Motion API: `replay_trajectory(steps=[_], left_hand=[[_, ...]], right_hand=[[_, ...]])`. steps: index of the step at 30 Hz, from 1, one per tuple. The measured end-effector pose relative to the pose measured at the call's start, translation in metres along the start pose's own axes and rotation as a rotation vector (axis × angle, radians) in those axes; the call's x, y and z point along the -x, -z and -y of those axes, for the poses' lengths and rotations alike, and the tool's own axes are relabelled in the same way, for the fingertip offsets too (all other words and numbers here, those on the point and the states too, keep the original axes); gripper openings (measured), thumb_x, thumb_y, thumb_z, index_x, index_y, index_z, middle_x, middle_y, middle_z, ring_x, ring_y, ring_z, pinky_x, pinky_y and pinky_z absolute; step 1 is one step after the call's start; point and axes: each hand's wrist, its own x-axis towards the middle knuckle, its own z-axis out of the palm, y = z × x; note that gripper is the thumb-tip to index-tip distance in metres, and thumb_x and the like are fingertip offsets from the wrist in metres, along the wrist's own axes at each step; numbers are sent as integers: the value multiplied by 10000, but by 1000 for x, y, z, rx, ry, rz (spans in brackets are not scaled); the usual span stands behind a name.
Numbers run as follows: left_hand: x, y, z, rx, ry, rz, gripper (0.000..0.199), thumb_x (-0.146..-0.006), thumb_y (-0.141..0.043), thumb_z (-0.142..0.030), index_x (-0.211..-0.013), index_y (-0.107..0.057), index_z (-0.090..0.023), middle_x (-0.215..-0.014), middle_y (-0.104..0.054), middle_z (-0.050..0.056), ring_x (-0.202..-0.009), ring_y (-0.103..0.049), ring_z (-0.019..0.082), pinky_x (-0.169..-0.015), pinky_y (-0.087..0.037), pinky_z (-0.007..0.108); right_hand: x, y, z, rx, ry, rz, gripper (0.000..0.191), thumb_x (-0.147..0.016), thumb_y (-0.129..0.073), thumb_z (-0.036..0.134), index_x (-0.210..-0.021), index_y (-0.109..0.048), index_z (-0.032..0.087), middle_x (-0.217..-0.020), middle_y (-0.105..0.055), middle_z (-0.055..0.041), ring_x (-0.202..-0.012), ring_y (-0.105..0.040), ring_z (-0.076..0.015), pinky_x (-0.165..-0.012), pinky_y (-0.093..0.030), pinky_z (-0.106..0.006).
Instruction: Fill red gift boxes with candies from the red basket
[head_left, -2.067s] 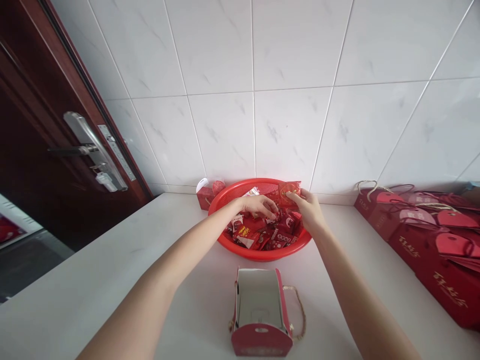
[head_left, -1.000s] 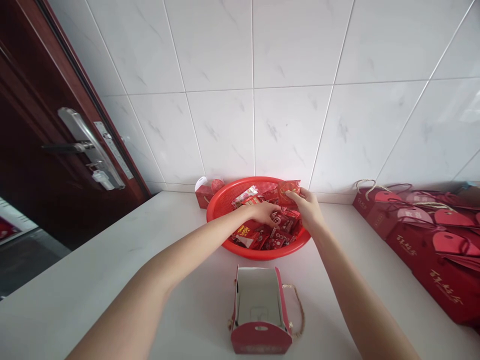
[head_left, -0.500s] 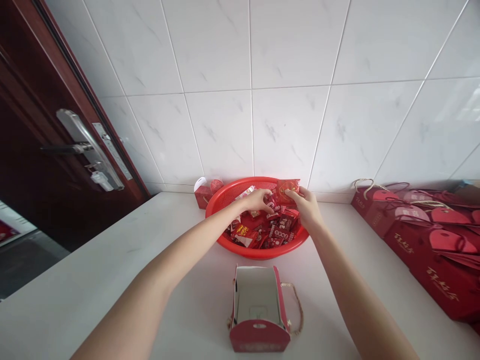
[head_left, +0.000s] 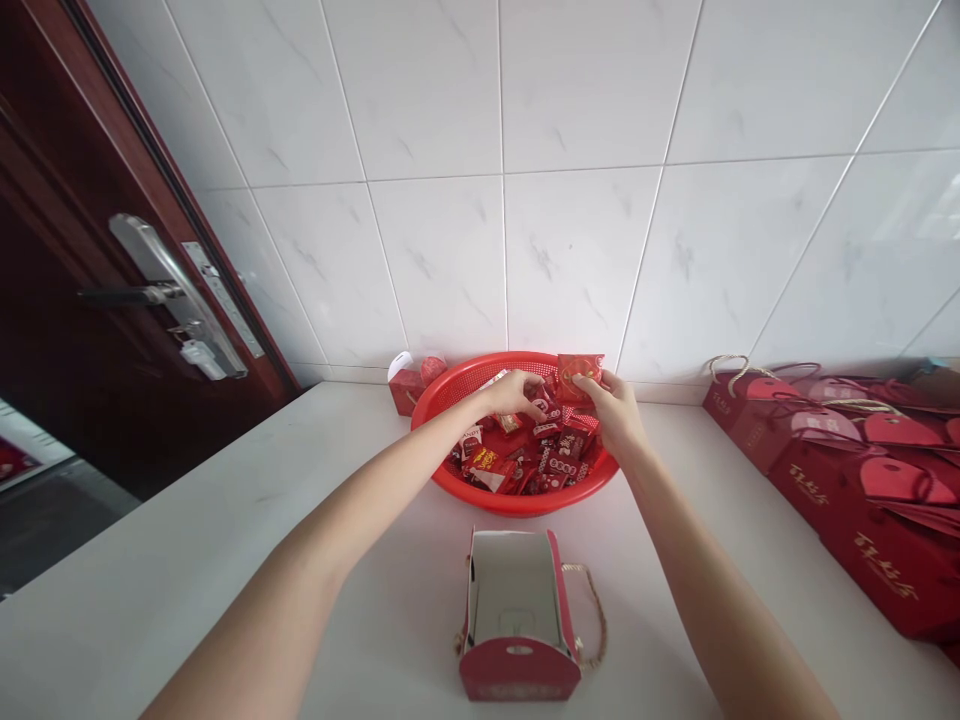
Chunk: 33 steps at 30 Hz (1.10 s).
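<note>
A red plastic basket (head_left: 517,508) stands against the wall, holding several small wrapped sweets (head_left: 487,465), mostly in red wrappers. My left hand (head_left: 517,393) reaches into its back part. The thumb and forefinger are curled but apart, beside a sweet with a pink mark; the other fingers are partly hidden. At the right back rim, my right hand (head_left: 613,405) pinches a flat red packet (head_left: 579,378) with gold print between thumb and fingers. Nearer me stands an open red gift box (head_left: 520,668), its pale inside showing, with a rope handle (head_left: 600,620) hanging at its right.
Several red gift boxes (head_left: 840,490) with rope handles stand in rows at the right. A small red box (head_left: 405,388) sits behind the basket's left side. Tiled wall (head_left: 577,250) bounds the white tabletop (head_left: 315,460); a dark red door (head_left: 67,250) is at left.
The view has shifted very slightly. My right hand and the red packet have moved a little to the right; my left hand stays nearly in place over the sweets.
</note>
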Motion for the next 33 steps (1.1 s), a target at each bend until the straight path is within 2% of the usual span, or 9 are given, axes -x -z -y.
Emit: replay_trajectory(steps=[6,12,19,29,33], left_hand=[[2,-1,-9,82,-26,34,404,-490,-871,-275,-791,-625,-165,-800,-652,-27,-814,-603,173,-759,-465,314],[1,-2,-6,187,-51,31,528,-461,-913,-246,-920,-670,-152,-923,-700,25,-917,-640,218,-847,-486,357],[0,3,-7,205,-82,-8,468,-571,-887,-284,-994,-737,-150,-1106,-726,83,-1123,-617,279,-1025,-431,429],[1,7,-9,215,-100,13,484,-537,-906,-297,-977,-770,-148,-1037,-751,75,-1067,-639,272,-1014,-446,442],[1,7,-9,164,-83,-5,483,-562,-879,-305,-1005,-761,-152,-1079,-749,83,-1107,-628,289,-1020,-447,439]], right_hand=[[2,-1,0,-24,-26,27,227,-633,-759,355,-775,-662,206,-736,-726,-9,-705,-691,-197,-630,-563,-298],[3,-2,0,-15,-51,80,201,-651,-746,319,-803,-685,204,-798,-760,-23,-764,-721,-221,-675,-576,-310],[-5,-1,-5,-90,-83,-41,154,-660,-734,279,-762,-646,205,-721,-731,-14,-700,-706,-204,-639,-576,-307],[-7,0,-6,-144,-88,-51,154,-650,-733,270,-753,-638,204,-734,-736,-23,-701,-707,-217,-654,-586,-337],[-5,-1,-5,-148,-85,-52,169,-631,-742,277,-747,-639,210,-723,-736,-13,-690,-700,-210,-634,-579,-324]])
